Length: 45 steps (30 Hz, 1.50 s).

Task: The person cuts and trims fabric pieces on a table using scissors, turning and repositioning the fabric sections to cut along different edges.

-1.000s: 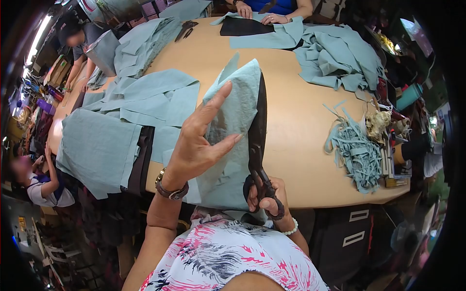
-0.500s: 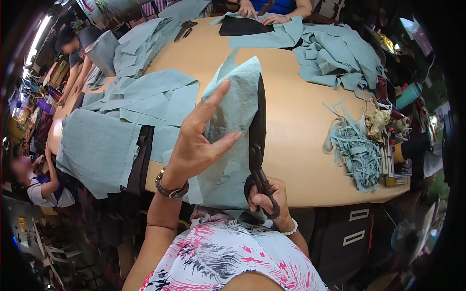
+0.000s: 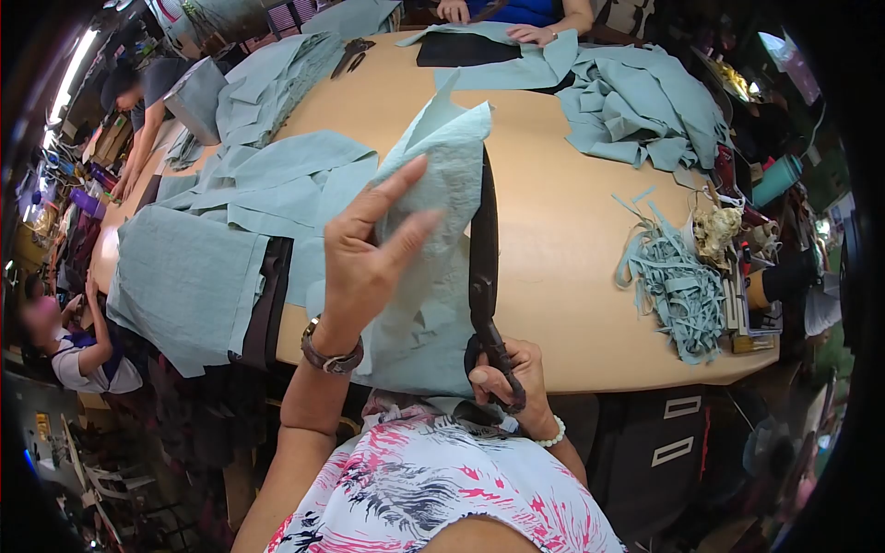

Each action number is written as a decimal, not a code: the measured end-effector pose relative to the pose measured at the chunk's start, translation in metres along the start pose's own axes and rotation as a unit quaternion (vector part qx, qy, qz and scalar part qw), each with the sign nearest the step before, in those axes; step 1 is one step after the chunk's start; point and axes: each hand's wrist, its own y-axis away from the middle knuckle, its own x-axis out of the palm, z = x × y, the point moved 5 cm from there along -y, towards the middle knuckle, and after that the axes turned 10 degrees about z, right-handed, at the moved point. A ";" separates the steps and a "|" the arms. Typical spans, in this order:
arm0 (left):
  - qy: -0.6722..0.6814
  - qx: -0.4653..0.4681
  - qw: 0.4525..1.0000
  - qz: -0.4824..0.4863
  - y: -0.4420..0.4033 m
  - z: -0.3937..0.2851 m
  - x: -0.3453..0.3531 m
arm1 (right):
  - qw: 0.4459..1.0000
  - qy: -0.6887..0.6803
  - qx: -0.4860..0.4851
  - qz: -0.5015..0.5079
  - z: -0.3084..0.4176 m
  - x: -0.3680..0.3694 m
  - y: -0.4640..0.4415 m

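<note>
My right hand (image 3: pixel 516 373) grips the handles of large dark scissors (image 3: pixel 484 240). Their blades point away from me along the right edge of a pale blue-green piece of cloth (image 3: pixel 438 267). The cloth's far end is lifted and curled over. Against its left side lies my left hand (image 3: pixel 364 263), index finger stretched out and thumb apart, the thumb blurred; its other fingers are mostly hidden. Left of that hand, a stack of the same cloth (image 3: pixel 184 286) lies over dark material (image 3: pixel 267 300) at the table's near edge.
Cloth strips (image 3: pixel 678 286) heap at the right of the table (image 3: pixel 562 249), beside boxes and tools. Crumpled cloth (image 3: pixel 641 106) lies far right, cloth piles (image 3: pixel 277 83) far left, near other scissors (image 3: pixel 350 55). A co-worker's hands (image 3: pixel 530 35) touch cloth opposite; two other people are at left.
My left hand has shifted slightly left, its thumb blurred. The cloth's upper end and the scissors have moved a little left. The co-worker's hands opposite have moved apart.
</note>
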 end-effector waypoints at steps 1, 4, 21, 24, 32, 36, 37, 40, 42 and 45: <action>0.042 -0.015 0.999 -0.027 0.000 0.005 -0.003 | 1.000 0.008 -0.001 0.005 0.000 0.000 0.000; 0.121 -0.031 0.990 -0.066 -0.002 0.015 -0.008 | 1.000 0.006 0.021 0.001 0.001 0.002 0.001; 0.475 -0.254 0.842 -0.030 0.005 0.109 0.020 | 0.994 -0.028 0.102 -0.028 -0.011 -0.002 -0.007; 0.381 -0.246 0.891 0.009 0.001 0.103 0.015 | 0.994 -0.026 0.103 -0.022 -0.011 -0.002 -0.010; 0.493 -0.244 0.835 -0.017 -0.004 0.119 0.015 | 0.992 -0.021 0.116 -0.036 -0.016 -0.012 -0.007; 0.423 -0.315 0.849 0.032 0.019 0.153 0.045 | 0.989 -0.031 0.138 -0.037 -0.021 -0.012 -0.005; 0.472 -0.314 0.823 0.028 0.018 0.149 0.048 | 0.988 -0.036 0.144 -0.035 -0.024 -0.012 -0.004; 0.510 -0.319 0.798 0.036 0.012 0.128 0.053 | 0.989 -0.047 0.141 -0.023 -0.029 -0.011 -0.003; 0.394 -0.336 0.853 0.067 0.009 0.118 0.052 | 0.988 -0.046 0.147 -0.019 -0.030 -0.009 -0.004; 0.358 -0.306 0.877 0.097 0.006 0.127 0.052 | 0.988 -0.048 0.145 -0.012 -0.028 -0.008 -0.005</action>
